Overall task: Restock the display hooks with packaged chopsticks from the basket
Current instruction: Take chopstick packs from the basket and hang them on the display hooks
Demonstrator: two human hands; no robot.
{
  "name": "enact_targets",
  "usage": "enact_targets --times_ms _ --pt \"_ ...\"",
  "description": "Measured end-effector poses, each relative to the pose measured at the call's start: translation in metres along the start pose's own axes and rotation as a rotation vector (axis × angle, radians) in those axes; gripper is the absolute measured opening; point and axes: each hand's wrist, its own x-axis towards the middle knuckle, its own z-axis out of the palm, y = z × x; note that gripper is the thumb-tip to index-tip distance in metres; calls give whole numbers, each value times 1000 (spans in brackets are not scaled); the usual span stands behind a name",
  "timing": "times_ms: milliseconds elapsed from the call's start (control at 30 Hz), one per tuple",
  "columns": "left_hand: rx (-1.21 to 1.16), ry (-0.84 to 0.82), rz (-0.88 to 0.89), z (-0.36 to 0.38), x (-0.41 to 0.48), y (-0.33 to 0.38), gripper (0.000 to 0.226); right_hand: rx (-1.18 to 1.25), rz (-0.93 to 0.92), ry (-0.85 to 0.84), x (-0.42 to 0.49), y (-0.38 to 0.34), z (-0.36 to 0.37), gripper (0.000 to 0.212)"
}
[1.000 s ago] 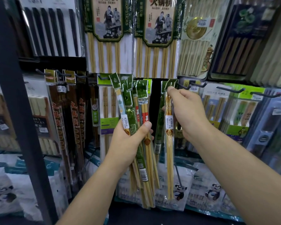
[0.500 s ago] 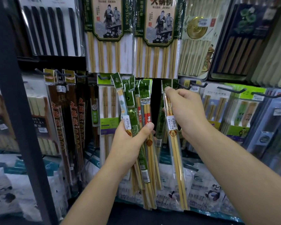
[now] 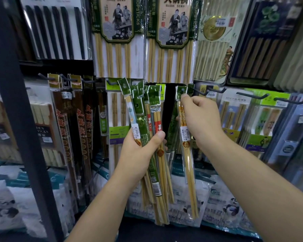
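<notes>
The left hand (image 3: pixel 138 152) is clenched round a fanned bunch of clear-sleeved bamboo chopstick packs with green header cards (image 3: pixel 148 117). Its thumb presses across their front, and it holds them upright before the display. The right hand (image 3: pixel 200 117) has its fingers curled, pinching the green header of a single clear pack of pale bamboo chopsticks (image 3: pixel 186 154). That pack hangs down, its top just beside a black wire display hook (image 3: pixel 199 91) (whether the header's hole sits on the hook cannot be told).
</notes>
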Motion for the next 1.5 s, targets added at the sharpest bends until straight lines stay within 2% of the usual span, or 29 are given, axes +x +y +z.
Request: enact_targets --times_ms 133,333,433,533,700,900,1200,1500 --pt "21 7 7 -2 0 0 31 -162 -84 26 -6 8 -3 55" --pt "-17 -24 4 -2 -1 -1 33 -157 -56 45 -22 16 -9 36" --pt "27 -48 31 1 -2 0 44 -50 -135 -72 -33 5 -8 21" --pt "26 -74 72 4 -2 -1 45 45 -147 -209 -38 -5 -5 9" --pt "80 -32 71 4 -1 -1 51 36 -141 -169 -34 -5 -4 21" --pt "37 25 -2 -1 3 -1 61 114 3 -105 -17 -5 -8 32" --pt "83 18 8 -1 5 -3 54 43 24 -25 -1 -9 -5 49" --pt "100 1 -7 1 5 -1 34 65 30 16 -2 -10 -2 51"
